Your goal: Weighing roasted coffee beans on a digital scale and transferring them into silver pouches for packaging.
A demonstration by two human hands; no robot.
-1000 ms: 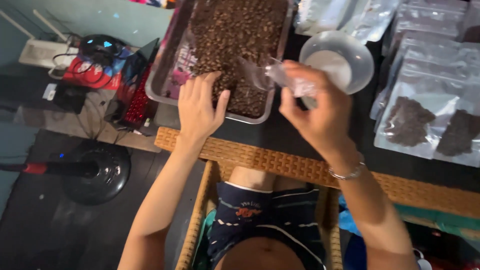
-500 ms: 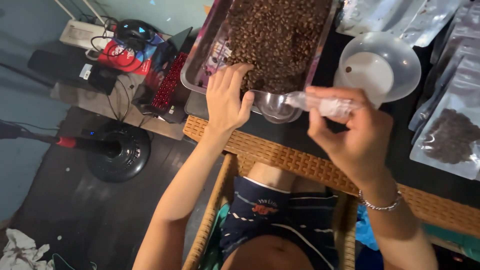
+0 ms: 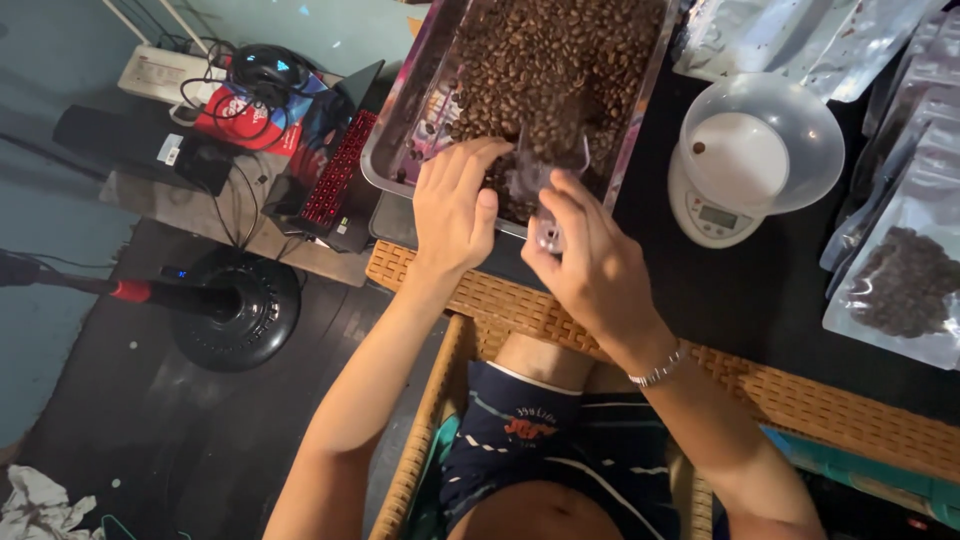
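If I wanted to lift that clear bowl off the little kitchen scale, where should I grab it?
Take the clear bowl by its rim, probably at the right side, coming from above. The rim flares out well past the small white scale under it, so fingers can hook beneath the edge. That side is also away from the tray of coffee beans and both hands.

a metal tray (image 3: 395, 165) of coffee beans (image 3: 560, 70) sits on the table (image 3: 740, 320). the kitchen scale (image 3: 712, 200) stands right of it with a bowl (image 3: 800, 150) on top. sealed pouches (image 3: 895, 290) lie further right. left of the table, lower down, sit a laptop (image 3: 335, 170) and a fan base (image 3: 235, 310).
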